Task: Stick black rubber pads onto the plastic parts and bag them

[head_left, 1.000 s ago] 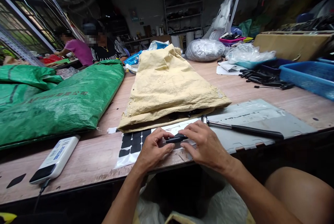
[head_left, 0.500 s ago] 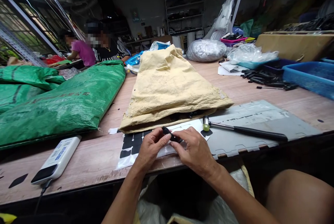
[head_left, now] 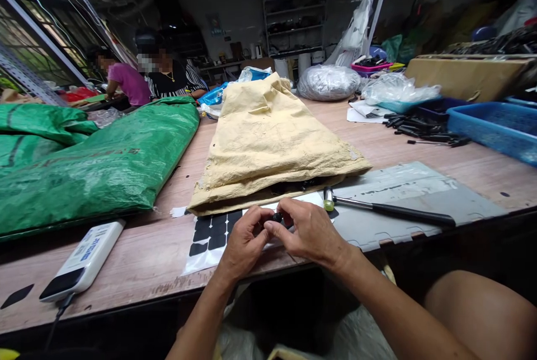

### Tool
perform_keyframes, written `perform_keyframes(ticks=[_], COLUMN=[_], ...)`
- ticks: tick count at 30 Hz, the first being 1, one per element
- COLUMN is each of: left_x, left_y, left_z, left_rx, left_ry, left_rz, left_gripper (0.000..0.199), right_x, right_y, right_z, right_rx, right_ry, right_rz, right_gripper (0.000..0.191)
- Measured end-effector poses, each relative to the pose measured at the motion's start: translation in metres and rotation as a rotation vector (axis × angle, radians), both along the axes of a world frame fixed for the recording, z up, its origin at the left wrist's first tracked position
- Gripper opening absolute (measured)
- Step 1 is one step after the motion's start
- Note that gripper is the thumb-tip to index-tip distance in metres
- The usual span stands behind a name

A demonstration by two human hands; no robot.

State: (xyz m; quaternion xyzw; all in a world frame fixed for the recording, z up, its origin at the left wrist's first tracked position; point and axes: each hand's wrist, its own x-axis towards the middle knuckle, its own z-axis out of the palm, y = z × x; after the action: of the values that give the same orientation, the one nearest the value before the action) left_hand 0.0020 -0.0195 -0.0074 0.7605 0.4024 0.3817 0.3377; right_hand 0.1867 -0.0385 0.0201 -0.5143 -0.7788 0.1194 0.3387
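Note:
My left hand (head_left: pixel 247 237) and my right hand (head_left: pixel 304 231) meet at the table's front edge, fingers closed round a small black part (head_left: pixel 277 217). Fingers cover much of that part. Beneath and to the left of them lies a white sheet with black stickers (head_left: pixel 212 232). Just behind is the open mouth of a cream woven sack (head_left: pixel 268 141), with dark items inside. A hammer (head_left: pixel 390 211) with a black handle rests right of my right hand, on a grey board (head_left: pixel 419 186).
On the left lie a green sack (head_left: pixel 96 169) and a white power bank (head_left: pixel 84 262) with a cable. Black parts (head_left: pixel 423 129) are piled near a blue basket (head_left: pixel 495 127) at the right. Two people sit at the back left. An open bag hangs below the table edge.
The black part has turned between my fingers and shows less of its length. My hands have drawn closer together. The whole view has shifted slightly.

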Motion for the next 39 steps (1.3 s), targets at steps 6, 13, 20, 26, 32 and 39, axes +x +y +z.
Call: perform_keyframes(ticks=[6, 13, 20, 26, 32, 39], left_x=[0.005, 0.005, 0.004, 0.007, 0.008, 0.008], left_y=[-0.005, -0.007, -0.011, -0.008, -0.009, -0.007], left_z=[-0.002, -0.003, -0.005, -0.009, -0.009, -0.005], left_rx=[0.203, 0.356, 0.415, 0.383, 0.379, 0.358], left_ry=[0.174, 0.189, 0.24, 0.3, 0.316, 0.229], left_rz=[0.066, 0.11, 0.108, 0.073, 0.044, 0.114], left_gripper=[0.028, 0.032, 0.031, 0.026, 0.024, 0.016], right_x=[0.004, -0.011, -0.015, 0.006, 0.009, 0.016], right_y=[0.005, 0.003, 0.0, -0.001, -0.002, -0.003], right_z=[0.002, -0.007, -0.022, -0.024, -0.025, -0.015], right_rx=[-0.02, 0.086, 0.124, 0.019, 0.066, 0.108], right_ry=[-0.179, -0.116, -0.023, -0.072, -0.113, -0.107], right_rz=[0.021, 0.049, 0.03, 0.072, 0.095, 0.08], right_gripper=[0.016, 0.005, 0.01, 0.012, 0.011, 0.009])
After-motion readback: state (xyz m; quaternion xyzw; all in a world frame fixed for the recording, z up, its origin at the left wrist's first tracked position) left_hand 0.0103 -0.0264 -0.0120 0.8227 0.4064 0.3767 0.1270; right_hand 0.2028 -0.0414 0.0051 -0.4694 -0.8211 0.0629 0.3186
